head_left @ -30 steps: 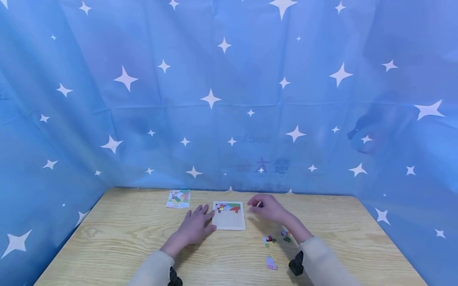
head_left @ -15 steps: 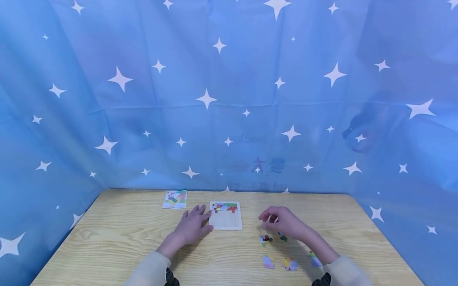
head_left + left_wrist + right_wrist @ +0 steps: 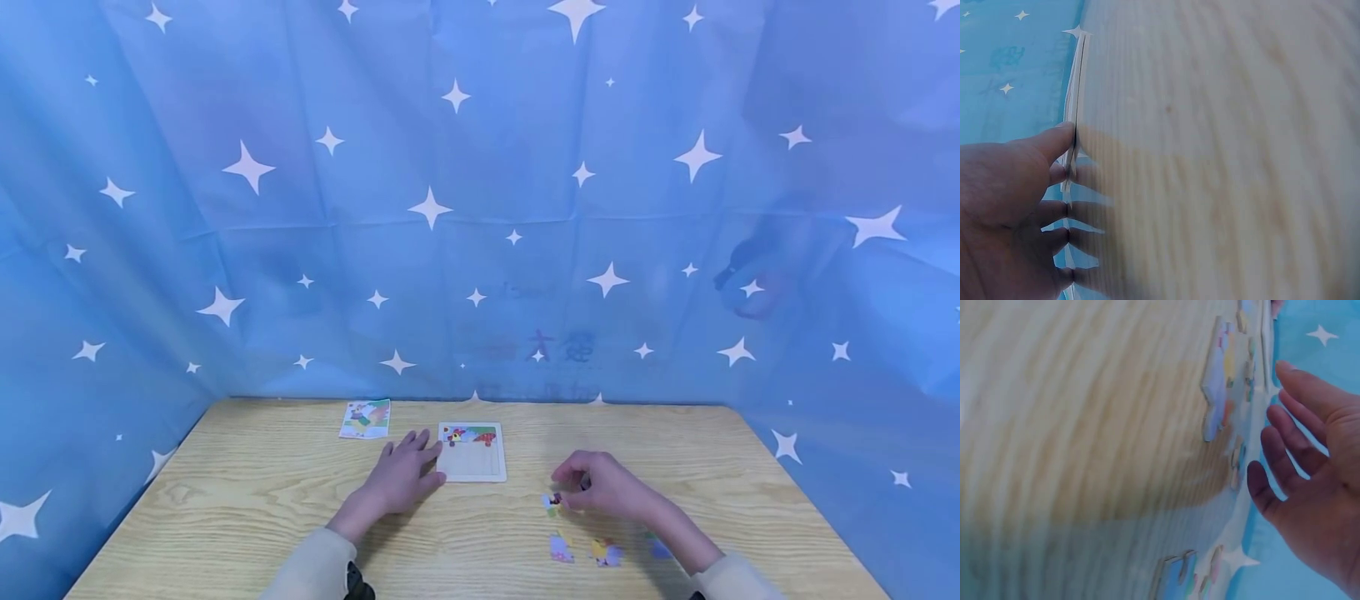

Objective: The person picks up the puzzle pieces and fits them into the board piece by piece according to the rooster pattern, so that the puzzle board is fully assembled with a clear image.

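Note:
A white puzzle tray [image 3: 472,468] lies on the table, with a strip of colourful picture along its top and a bare lower part. My left hand [image 3: 402,477] rests flat at its left edge, fingers spread; the left wrist view has the thumb at the edge of the tray [image 3: 1075,81]. To the right, my right hand [image 3: 611,487] hovers low, fingers loosely bent, beside a small puzzle piece [image 3: 551,502] that its fingertips overlap in the head view. Nothing shows between the fingers of the right hand [image 3: 1304,456] in the right wrist view.
Nearer the front right lie a purple-and-yellow piece [image 3: 561,547], another such piece [image 3: 606,552] and a blue piece [image 3: 657,546] partly behind the right forearm. A printed picture card [image 3: 365,419] lies at the back left. A starry blue curtain [image 3: 480,208] hangs behind the table.
My right hand has withdrawn from the tray's right side, moving right and toward the front, down to the loose puzzle pieces. The left hand has stayed at the tray. The head view has shifted slightly.

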Tool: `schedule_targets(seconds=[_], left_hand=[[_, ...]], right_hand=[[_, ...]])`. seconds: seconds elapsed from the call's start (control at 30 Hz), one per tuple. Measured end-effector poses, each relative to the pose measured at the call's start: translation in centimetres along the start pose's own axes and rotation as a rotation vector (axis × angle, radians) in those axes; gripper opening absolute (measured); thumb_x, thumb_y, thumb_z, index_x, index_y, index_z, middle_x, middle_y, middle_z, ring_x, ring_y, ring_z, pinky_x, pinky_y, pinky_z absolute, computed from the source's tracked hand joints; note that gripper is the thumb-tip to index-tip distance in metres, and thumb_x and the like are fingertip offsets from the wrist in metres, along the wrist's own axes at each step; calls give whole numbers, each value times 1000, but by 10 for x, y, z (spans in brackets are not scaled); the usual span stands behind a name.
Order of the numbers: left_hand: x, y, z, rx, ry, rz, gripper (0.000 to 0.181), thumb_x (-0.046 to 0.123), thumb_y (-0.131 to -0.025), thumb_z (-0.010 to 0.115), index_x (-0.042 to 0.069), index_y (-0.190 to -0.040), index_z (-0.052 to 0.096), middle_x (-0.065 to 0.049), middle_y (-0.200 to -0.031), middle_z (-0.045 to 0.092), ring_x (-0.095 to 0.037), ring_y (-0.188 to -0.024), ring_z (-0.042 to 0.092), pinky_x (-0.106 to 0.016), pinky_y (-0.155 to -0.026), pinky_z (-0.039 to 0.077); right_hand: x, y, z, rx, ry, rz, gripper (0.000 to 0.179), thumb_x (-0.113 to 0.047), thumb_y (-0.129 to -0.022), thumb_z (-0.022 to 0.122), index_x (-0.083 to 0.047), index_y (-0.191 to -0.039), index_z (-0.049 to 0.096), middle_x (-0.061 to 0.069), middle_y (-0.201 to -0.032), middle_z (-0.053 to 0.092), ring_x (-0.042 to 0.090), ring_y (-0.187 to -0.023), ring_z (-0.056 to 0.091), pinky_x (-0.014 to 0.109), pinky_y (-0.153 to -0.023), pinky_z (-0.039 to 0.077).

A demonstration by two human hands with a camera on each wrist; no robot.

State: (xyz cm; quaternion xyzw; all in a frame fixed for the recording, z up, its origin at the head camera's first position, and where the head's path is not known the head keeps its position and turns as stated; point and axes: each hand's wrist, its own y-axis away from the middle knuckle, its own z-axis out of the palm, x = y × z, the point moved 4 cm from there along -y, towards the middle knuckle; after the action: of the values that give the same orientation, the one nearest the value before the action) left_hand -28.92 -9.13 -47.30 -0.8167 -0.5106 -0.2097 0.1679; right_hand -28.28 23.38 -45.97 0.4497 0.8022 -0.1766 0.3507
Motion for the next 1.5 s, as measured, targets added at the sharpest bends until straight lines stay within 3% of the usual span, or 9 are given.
schedule_targets(seconds=[0.4, 0.67, 1.03, 1.5], left_hand=[[-4, -2, 3, 5, 9, -4, 55, 30, -102, 65, -2, -146, 55, -30, -157, 38, -51, -147, 29, -74, -112, 20], [-6, -1, 4, -4, -2, 36, 56, 30, -103, 64, -3, -147, 53, -33, -155, 38, -55, -145, 29, -77, -110, 20], [-7, -2, 6, -1, 2, 16, 55, 29, -102, 64, -1, -147, 54, -30, -157, 37, -52, -147, 28, -75, -112, 19], [-6, 0, 4, 0, 4, 7, 56, 31, -102, 64, -1, -147, 54, -29, -157, 38, -50, -147, 28, -74, -112, 19]], right_hand=[[5, 1, 6, -35, 10, -25, 29, -16, -88, 83, -7, -113, 73, 0, -102, 65, 15, -87, 59, 28, -72, 52], [9, 0, 8, -28, 31, -32, 24, -18, -88, 83, -11, -110, 76, -1, -103, 63, 14, -87, 56, 27, -71, 50], [10, 0, 9, -24, 27, -40, 16, -17, -89, 82, -14, -103, 76, -1, -101, 63, 15, -85, 55, 27, -70, 49], [8, -3, 11, -18, -6, -24, 19, -14, -87, 83, -12, -100, 68, -1, -93, 65, 11, -78, 57, 28, -67, 50]])
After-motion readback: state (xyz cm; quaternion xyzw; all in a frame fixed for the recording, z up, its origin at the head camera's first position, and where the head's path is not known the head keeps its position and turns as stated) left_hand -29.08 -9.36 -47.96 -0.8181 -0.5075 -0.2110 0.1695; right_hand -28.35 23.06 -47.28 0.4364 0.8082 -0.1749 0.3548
